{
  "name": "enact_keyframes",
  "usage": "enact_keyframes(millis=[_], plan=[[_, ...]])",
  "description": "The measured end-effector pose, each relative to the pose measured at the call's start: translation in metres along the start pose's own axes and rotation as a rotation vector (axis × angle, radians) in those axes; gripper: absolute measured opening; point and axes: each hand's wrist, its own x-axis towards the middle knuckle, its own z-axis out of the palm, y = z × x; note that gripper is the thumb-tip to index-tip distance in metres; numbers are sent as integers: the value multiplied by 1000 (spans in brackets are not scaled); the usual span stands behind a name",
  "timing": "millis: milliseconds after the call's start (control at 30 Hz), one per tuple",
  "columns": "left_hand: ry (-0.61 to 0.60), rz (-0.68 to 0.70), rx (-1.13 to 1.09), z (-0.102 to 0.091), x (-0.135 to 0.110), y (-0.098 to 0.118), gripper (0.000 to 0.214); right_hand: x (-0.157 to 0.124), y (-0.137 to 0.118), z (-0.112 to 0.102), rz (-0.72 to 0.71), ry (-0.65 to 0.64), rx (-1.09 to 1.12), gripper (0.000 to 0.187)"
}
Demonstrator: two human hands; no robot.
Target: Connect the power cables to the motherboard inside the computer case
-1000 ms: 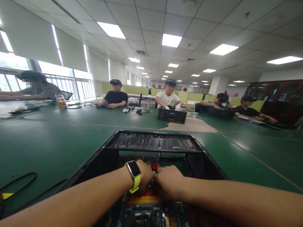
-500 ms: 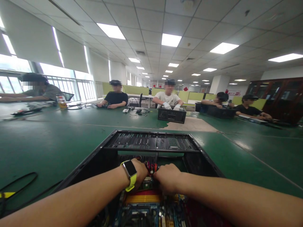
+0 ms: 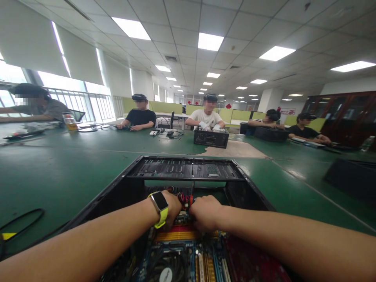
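An open black computer case [image 3: 188,170] lies on the green table in front of me, with a blue motherboard [image 3: 188,258] showing inside. Both my hands reach into it. My left hand [image 3: 172,207], with a smartwatch on a yellow-green strap at the wrist, is curled round a bundle of red and black cables [image 3: 185,200]. Just to the right, my right hand [image 3: 205,213] is closed in a fist on the same bundle. The fingertips of both hands are hidden behind the knuckles.
The green table [image 3: 73,168] stretches far ahead. A black cable [image 3: 23,221] loops at the left. Several other people sit at the far side, one with white gloves at another black case [image 3: 210,138]. A dark object [image 3: 349,176] lies at the right.
The view has tipped down a little, so more of the motherboard shows. Both hands stay closed on the cable bundle and sit slightly higher in the picture.
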Motion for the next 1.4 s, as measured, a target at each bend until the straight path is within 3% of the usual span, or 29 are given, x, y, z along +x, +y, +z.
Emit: enact_keyframes(millis=[133,267,400,967,1200,1400], plan=[[-133,-26,59,-6,-3,4,50,0,-1,2,1,17,-32,24],[-93,-33,56,-5,-5,5,53,0,-1,2,-8,66,-40,22],[-28,-34,32,-1,-4,4,50,-1,-1,4,-22,-3,-59,28],[-108,-28,38,-11,-11,7,46,0,-1,4,-41,-17,-94,34],[-26,-32,33,-3,-6,5,42,1,0,9,-70,-19,-116,29],[-32,-29,-1,-2,-4,4,39,0,-1,7,-68,-10,-92,31]])
